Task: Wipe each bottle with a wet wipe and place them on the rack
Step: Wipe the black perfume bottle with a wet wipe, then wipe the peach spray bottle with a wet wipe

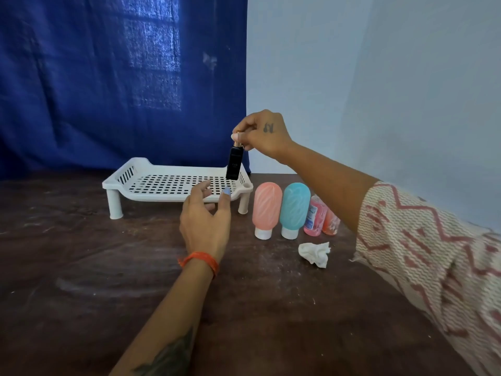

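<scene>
My right hand point(260, 134) pinches the top of a small black bottle point(234, 163) and holds it upright over the right end of the white perforated rack point(151, 183). My left hand point(204, 223) hovers open in front of the rack's near edge, holding nothing. To the right of the rack stand a pink squeeze bottle point(266, 210) and a teal squeeze bottle point(295, 208), both cap down, then two small pink bottles point(314, 217) partly hidden behind my right forearm. A crumpled white wet wipe point(315, 252) lies on the table in front of them.
The dark brown table point(81, 253) runs across the whole view. A blue curtain point(108, 77) hangs behind the rack, and a pale wall point(379, 77) stands at the back right.
</scene>
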A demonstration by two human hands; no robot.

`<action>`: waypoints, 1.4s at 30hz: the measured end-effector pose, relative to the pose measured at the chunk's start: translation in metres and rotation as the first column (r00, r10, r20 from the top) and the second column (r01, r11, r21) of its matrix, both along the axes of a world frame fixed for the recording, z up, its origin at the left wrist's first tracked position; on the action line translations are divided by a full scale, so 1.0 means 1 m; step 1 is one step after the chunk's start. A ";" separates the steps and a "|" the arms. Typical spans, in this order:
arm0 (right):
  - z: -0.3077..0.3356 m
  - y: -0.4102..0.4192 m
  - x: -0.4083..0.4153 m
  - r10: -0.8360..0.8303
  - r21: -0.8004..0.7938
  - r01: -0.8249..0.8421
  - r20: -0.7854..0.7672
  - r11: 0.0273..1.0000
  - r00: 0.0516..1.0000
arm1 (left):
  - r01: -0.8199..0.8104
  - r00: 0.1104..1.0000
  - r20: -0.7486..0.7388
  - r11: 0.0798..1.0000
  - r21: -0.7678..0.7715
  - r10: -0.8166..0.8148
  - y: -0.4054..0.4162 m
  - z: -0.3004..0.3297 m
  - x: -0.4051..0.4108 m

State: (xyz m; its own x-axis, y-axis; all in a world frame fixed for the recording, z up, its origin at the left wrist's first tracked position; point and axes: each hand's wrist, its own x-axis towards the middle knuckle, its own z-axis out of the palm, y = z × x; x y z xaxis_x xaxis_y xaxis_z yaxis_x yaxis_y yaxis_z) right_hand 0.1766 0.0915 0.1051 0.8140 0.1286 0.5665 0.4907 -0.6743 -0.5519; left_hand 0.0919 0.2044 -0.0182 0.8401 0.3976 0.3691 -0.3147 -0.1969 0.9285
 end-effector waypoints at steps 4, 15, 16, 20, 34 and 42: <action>-0.011 0.006 0.024 -0.020 -0.076 0.018 -0.025 0.997 0.999 | 0.004 1.000 -0.019 1.000 0.019 -0.004 -0.002 0.000 0.000; -0.032 0.008 0.047 -0.138 -0.259 0.123 -0.040 0.958 0.990 | 0.009 1.000 -0.030 1.000 0.027 -0.008 -0.005 0.000 0.000; -0.032 0.007 0.047 -0.144 -0.256 0.129 -0.041 0.958 0.989 | 0.008 0.999 -0.032 1.000 0.028 -0.007 -0.005 0.000 0.000; -0.032 0.008 0.047 -0.164 -0.250 0.147 -0.048 0.957 0.985 | 0.011 0.999 -0.038 0.999 0.038 -0.009 -0.005 0.000 0.001; -0.006 -0.030 0.018 -0.209 -0.264 0.187 -0.057 0.946 0.976 | -0.001 0.999 0.049 0.994 0.105 -0.004 -0.006 0.001 -0.001; 0.006 -0.102 -0.036 -0.272 -0.215 0.256 -0.049 0.942 0.961 | 0.034 0.978 0.182 0.939 0.341 -0.102 -0.016 0.000 -0.016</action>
State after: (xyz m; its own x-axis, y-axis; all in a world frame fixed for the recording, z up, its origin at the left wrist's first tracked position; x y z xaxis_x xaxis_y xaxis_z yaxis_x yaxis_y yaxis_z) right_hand 0.1406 -0.0100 0.1113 0.8745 0.0093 0.4850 0.2409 -0.8762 -0.4175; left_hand 0.0762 0.1885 -0.0178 0.7590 0.1674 0.6292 -0.5058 -0.4570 0.7317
